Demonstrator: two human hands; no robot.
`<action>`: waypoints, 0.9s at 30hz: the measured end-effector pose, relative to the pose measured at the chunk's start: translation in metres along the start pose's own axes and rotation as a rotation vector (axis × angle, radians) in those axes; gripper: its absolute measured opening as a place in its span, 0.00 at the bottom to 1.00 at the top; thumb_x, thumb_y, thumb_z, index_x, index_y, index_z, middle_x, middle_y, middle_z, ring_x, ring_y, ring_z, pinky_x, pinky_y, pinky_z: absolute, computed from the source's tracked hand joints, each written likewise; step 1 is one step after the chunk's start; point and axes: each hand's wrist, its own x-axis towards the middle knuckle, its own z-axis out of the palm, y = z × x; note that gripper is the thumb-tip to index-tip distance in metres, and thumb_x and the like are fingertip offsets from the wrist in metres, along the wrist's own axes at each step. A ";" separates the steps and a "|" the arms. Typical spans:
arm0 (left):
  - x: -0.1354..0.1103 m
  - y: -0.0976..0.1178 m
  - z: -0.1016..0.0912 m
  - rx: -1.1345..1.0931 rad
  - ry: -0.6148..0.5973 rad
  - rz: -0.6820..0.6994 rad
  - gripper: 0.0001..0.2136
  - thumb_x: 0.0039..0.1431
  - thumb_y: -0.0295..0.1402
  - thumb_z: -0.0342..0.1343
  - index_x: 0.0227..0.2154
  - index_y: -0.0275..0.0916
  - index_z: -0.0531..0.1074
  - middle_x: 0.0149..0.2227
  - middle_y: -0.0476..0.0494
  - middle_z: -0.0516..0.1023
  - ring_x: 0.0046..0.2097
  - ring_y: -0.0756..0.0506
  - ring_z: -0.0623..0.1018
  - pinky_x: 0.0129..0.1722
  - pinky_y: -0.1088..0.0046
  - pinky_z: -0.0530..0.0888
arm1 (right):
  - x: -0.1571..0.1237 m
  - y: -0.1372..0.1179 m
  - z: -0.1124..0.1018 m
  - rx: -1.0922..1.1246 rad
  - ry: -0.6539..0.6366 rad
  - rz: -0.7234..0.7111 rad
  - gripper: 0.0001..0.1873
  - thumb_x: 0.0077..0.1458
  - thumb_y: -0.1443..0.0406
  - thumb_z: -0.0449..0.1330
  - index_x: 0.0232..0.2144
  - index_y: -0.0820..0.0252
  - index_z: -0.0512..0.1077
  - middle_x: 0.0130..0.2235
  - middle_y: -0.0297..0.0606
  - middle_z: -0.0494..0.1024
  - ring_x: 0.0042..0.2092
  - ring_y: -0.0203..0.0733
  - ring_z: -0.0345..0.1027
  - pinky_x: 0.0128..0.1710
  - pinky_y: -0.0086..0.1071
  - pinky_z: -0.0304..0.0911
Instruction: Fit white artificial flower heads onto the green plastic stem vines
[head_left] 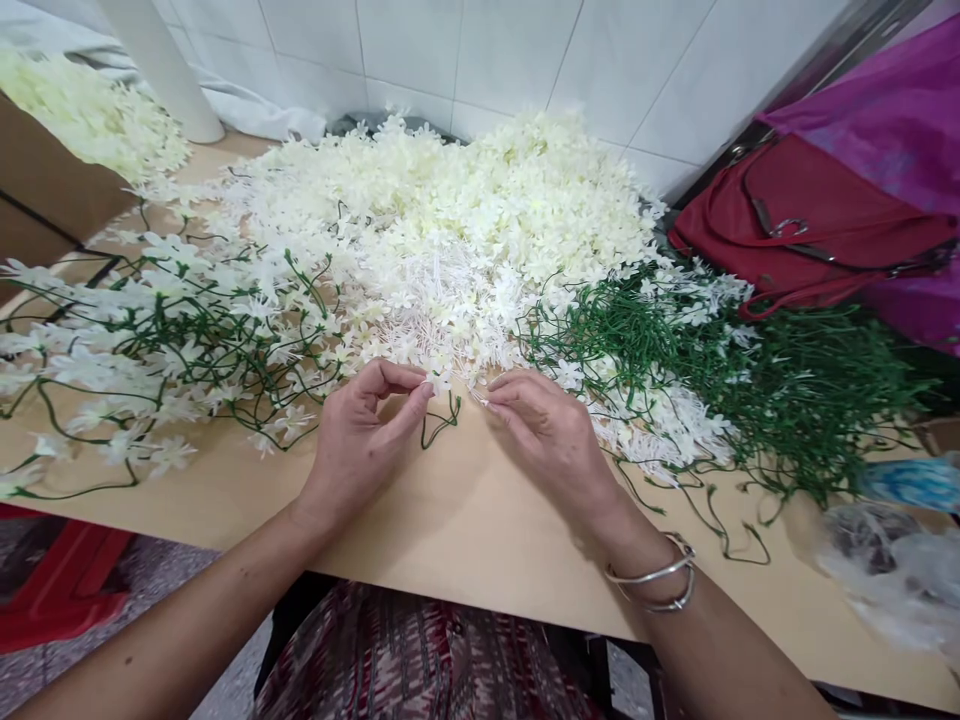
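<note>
Between thumb and forefinger, my left hand (367, 420) pinches a small white artificial flower (439, 381) above the table. A few centimetres to its right, my right hand (551, 430) is closed in a pinch on a thin white piece, like a flower stamen (478, 397). A short green plastic stem (442, 422) shows just below the fingers of my left hand; whether it is joined to the flower I cannot tell. Directly beyond both hands lies a heap of loose white stamens (442, 290), with cream petals (480, 190) piled behind it.
Flowers on green stems (187, 320) spread over the left of the table (465, 530). Bare green stems (810, 390) lie in a bundle at the right, near a red handbag (817, 220) and a clear plastic bag (885, 570). A cardboard box (52, 180) stands far left; a tiled wall (495, 50) is behind.
</note>
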 end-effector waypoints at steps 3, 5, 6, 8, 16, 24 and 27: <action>0.004 0.011 0.007 -0.076 -0.033 -0.075 0.06 0.63 0.36 0.64 0.34 0.40 0.75 0.36 0.46 0.82 0.39 0.48 0.80 0.42 0.70 0.77 | -0.001 -0.006 0.000 0.201 0.121 0.087 0.04 0.63 0.68 0.65 0.36 0.53 0.79 0.38 0.36 0.81 0.43 0.44 0.76 0.49 0.42 0.70; 0.007 0.018 0.015 -0.121 -0.054 -0.114 0.07 0.63 0.36 0.65 0.34 0.40 0.75 0.34 0.47 0.81 0.36 0.48 0.79 0.38 0.72 0.76 | -0.001 -0.009 -0.001 0.278 0.171 0.123 0.04 0.62 0.68 0.66 0.36 0.53 0.80 0.38 0.36 0.82 0.43 0.43 0.76 0.49 0.42 0.70; 0.008 0.021 0.020 -0.143 -0.052 -0.118 0.07 0.63 0.36 0.65 0.33 0.40 0.75 0.34 0.47 0.81 0.36 0.49 0.79 0.37 0.72 0.76 | -0.001 -0.010 -0.001 0.301 0.188 0.128 0.05 0.62 0.68 0.66 0.36 0.53 0.81 0.39 0.36 0.82 0.43 0.44 0.75 0.50 0.42 0.70; 0.008 0.023 0.030 -0.174 -0.044 -0.104 0.07 0.63 0.36 0.64 0.33 0.39 0.75 0.35 0.46 0.82 0.37 0.48 0.80 0.39 0.72 0.77 | -0.001 -0.012 -0.003 0.325 0.215 0.119 0.06 0.62 0.69 0.65 0.37 0.52 0.81 0.40 0.37 0.81 0.44 0.43 0.75 0.50 0.42 0.69; -0.002 0.013 0.050 -0.194 -0.044 -0.066 0.05 0.66 0.35 0.62 0.36 0.40 0.75 0.41 0.44 0.83 0.45 0.46 0.81 0.47 0.71 0.77 | -0.003 -0.022 0.001 0.365 0.345 0.129 0.07 0.59 0.71 0.67 0.33 0.54 0.74 0.33 0.30 0.75 0.37 0.38 0.70 0.41 0.34 0.66; -0.003 0.010 0.050 -0.257 -0.081 -0.079 0.02 0.65 0.33 0.62 0.36 0.41 0.76 0.39 0.48 0.82 0.43 0.49 0.80 0.45 0.75 0.75 | -0.005 -0.024 0.008 0.353 0.321 0.196 0.09 0.58 0.71 0.66 0.31 0.55 0.70 0.31 0.30 0.73 0.34 0.37 0.68 0.38 0.33 0.64; -0.003 0.009 0.050 -0.223 -0.117 -0.045 0.02 0.66 0.32 0.62 0.36 0.42 0.77 0.37 0.49 0.83 0.40 0.50 0.80 0.42 0.76 0.75 | -0.004 -0.023 0.009 0.329 0.334 0.208 0.08 0.57 0.70 0.66 0.31 0.55 0.69 0.30 0.30 0.72 0.34 0.37 0.67 0.38 0.33 0.64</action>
